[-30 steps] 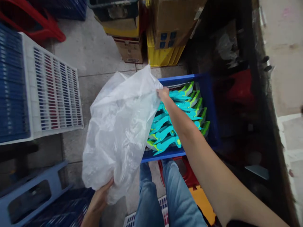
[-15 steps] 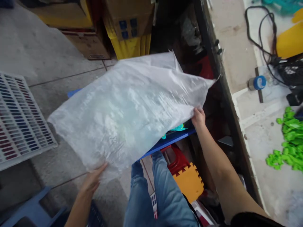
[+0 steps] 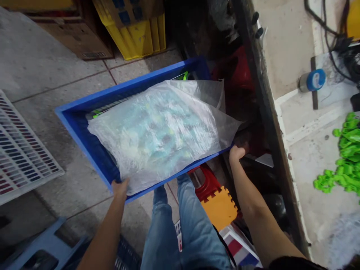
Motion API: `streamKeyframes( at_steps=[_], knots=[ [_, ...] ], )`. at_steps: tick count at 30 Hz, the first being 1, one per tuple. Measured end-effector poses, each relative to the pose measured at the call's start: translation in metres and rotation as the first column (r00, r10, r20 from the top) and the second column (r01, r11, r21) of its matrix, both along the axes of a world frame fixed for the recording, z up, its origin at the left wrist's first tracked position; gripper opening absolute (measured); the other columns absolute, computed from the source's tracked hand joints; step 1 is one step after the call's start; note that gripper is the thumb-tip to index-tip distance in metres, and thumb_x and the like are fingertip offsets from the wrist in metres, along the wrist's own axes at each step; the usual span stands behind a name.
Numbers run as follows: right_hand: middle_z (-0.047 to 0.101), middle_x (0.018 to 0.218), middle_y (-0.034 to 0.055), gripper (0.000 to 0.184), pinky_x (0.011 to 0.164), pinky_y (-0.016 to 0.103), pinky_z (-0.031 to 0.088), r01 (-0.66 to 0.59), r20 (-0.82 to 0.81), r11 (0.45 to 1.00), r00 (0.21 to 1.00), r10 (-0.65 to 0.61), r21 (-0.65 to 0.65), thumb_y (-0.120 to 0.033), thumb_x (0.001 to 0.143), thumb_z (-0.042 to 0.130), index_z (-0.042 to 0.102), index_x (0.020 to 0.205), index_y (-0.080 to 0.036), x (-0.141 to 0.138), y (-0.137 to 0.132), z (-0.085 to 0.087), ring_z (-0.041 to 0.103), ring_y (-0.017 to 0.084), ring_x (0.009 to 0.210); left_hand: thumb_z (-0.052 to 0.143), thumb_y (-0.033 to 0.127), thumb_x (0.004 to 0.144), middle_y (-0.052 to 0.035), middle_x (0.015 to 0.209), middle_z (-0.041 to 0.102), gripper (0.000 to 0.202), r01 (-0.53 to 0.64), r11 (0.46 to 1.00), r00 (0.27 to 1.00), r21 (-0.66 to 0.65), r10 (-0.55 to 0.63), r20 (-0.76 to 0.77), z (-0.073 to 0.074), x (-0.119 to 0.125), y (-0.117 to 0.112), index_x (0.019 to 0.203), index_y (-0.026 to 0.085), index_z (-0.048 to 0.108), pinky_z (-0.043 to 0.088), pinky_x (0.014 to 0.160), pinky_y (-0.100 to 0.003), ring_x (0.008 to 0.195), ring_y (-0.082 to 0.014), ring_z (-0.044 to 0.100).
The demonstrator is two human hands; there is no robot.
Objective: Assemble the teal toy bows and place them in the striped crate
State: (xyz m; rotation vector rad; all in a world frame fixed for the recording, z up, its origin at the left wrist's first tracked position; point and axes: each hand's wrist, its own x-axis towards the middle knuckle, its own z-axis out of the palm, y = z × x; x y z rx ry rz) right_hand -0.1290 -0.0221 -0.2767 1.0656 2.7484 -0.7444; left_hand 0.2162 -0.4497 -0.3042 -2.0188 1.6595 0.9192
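A blue plastic crate (image 3: 84, 123) stands on the tiled floor in front of my knees. A clear plastic sheet (image 3: 160, 131) lies spread over what is in it; turquoise and green plastic pieces show faintly through it. My left hand (image 3: 120, 186) grips the crate's near left corner, at the sheet's edge. My right hand (image 3: 236, 153) is closed on the crate's near right corner, where the sheet's tip hangs over.
A white slotted crate (image 3: 25, 150) lies at the left. Yellow crates (image 3: 137, 35) and cardboard boxes stand behind. A workbench (image 3: 298, 123) at the right carries green plastic parts (image 3: 343, 157), a blue-capped roll and cables. Red and orange stools sit by my legs.
The plastic sheet, held up and spread in the air before, now lies flat over the crate's contents. Both hands have dropped to the crate's near corners. The view has tilted rightwards.
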Motion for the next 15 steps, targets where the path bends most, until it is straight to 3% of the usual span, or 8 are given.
streamKeyframes(
  at_steps=[2,3,5,6,7,11,13,15],
  knots=[
    [0.044,0.141,0.0181,0.054,0.109,0.052,0.035,-0.295,0.005,0.952,0.955,0.295,0.087,-0.032,0.083,0.053,0.048,0.135,-0.022,-0.005,-0.014,0.009,0.037,0.032,0.135,0.068,0.034,0.07,-0.03,0.146,0.029,0.095,0.171,0.977,0.985,-0.125,-0.17,0.019,0.008,-0.009,0.007,0.146,0.003,0.019,0.024,0.109,-0.06,0.136,-0.0444,0.027],
    [0.039,0.146,0.015,0.058,0.111,0.055,0.03,-0.489,0.041,0.864,0.872,0.488,0.122,-0.037,0.083,0.055,0.045,0.138,-0.025,-0.008,-0.023,0.01,0.03,0.033,0.138,0.068,0.037,0.072,-0.0278,0.151,0.019,0.096,0.313,0.934,0.948,-0.172,-0.317,0.004,0.011,-0.015,0.014,0.148,0.005,0.017,0.017,0.112,-0.057,0.14,-0.0435,0.017],
    [0.028,0.153,0.0108,0.063,0.11,0.062,0.023,-0.795,0.157,0.589,0.606,0.779,0.145,-0.046,0.082,0.058,0.042,0.141,-0.029,-0.016,-0.041,0.002,0.021,0.036,0.142,0.066,0.043,0.075,-0.0221,0.155,0.01,0.089,0.625,0.754,0.763,-0.204,-0.645,-0.046,0.014,-0.028,0.035,0.147,0.011,0.026,0.014,0.114,-0.056,0.142,-0.0418,0.007],
    [0.022,0.156,0.0101,0.066,0.108,0.066,0.021,-0.868,0.21,0.479,0.496,0.842,0.133,-0.048,0.082,0.059,0.039,0.142,-0.03,-0.021,-0.049,-0.007,0.016,0.037,0.142,0.066,0.045,0.076,-0.0215,0.156,0.009,0.085,0.739,0.65,0.651,-0.179,-0.757,-0.061,0.012,-0.035,0.046,0.146,0.013,0.03,0.017,0.112,-0.06,0.142,-0.043,0.005],
    [0.017,0.157,0.0101,0.07,0.107,0.068,0.018,-0.899,0.249,0.425,0.438,0.864,0.106,-0.049,0.081,0.06,0.037,0.144,-0.031,-0.025,-0.055,-0.018,0.013,0.038,0.143,0.066,0.046,0.076,-0.0222,0.156,0.009,0.084,0.807,0.576,0.573,-0.128,-0.817,-0.063,0.009,-0.04,0.057,0.146,0.015,0.032,0.02,0.109,-0.064,0.142,-0.045,0.005],
    [0.012,0.158,0.0144,0.084,0.107,0.07,0.007,-0.91,0.357,0.411,0.369,0.858,-0.049,-0.051,0.076,0.067,0.029,0.147,-0.029,-0.04,-0.064,-0.06,0.009,0.039,0.144,0.064,0.045,0.078,-0.0244,0.155,0.009,0.094,0.843,0.534,0.536,0.071,-0.844,-0.017,-0.011,-0.048,0.081,0.152,0.016,0.013,0.033,0.098,-0.069,0.14,-0.048,0.01],
    [0.013,0.157,0.0148,0.084,0.107,0.071,0.006,-0.903,0.361,0.422,0.366,0.857,-0.086,-0.05,0.076,0.068,0.029,0.147,-0.028,-0.044,-0.066,-0.067,0.009,0.04,0.144,0.063,0.043,0.078,-0.0242,0.155,0.009,0.097,0.849,0.523,0.524,0.076,-0.852,-0.003,-0.016,-0.046,0.08,0.152,0.016,0.007,0.033,0.097,-0.069,0.14,-0.0474,0.011],
    [0.017,0.156,0.0154,0.08,0.108,0.068,0.01,-0.896,0.31,0.44,0.402,0.862,-0.062,-0.05,0.078,0.065,0.03,0.146,-0.026,-0.043,-0.066,-0.059,0.013,0.039,0.143,0.064,0.043,0.078,-0.0245,0.155,0.009,0.097,0.856,0.515,0.516,0.047,-0.857,-0.001,-0.014,-0.043,0.075,0.152,0.017,0.007,0.032,0.098,-0.068,0.14,-0.0474,0.011]
  ],
)
